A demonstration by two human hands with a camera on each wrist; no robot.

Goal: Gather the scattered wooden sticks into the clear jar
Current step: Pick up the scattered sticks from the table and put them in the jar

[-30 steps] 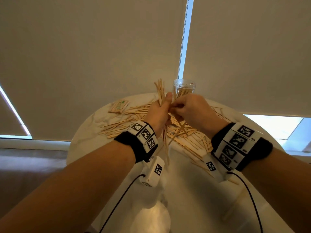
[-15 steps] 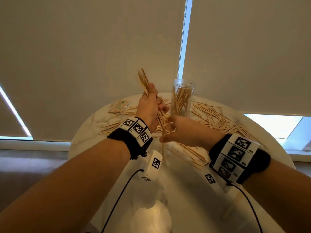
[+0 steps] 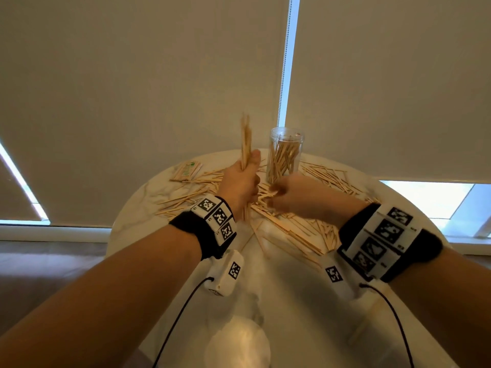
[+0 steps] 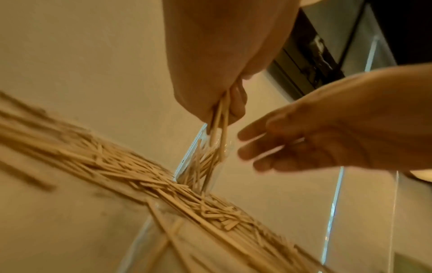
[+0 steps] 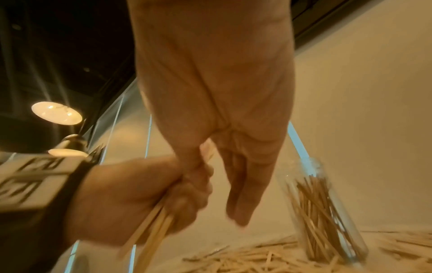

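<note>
Left hand (image 3: 240,183) fist wrapped round bunch of thin pale wooden sticks (image 3: 245,139), bunch upright, tips poking up above thumb, ends sticking out below fist. Right hand (image 3: 297,197) just beside it, low over pile, fingers (image 4: 252,146) out and loose, holding nothing. Tall clear round plastic jar (image 3: 285,155) stands upright at back of round white marble table (image 3: 292,301), partly full of sticks. Many loose wooden sticks (image 3: 287,227) scattered flat on table around jar and under both hands.
</note>
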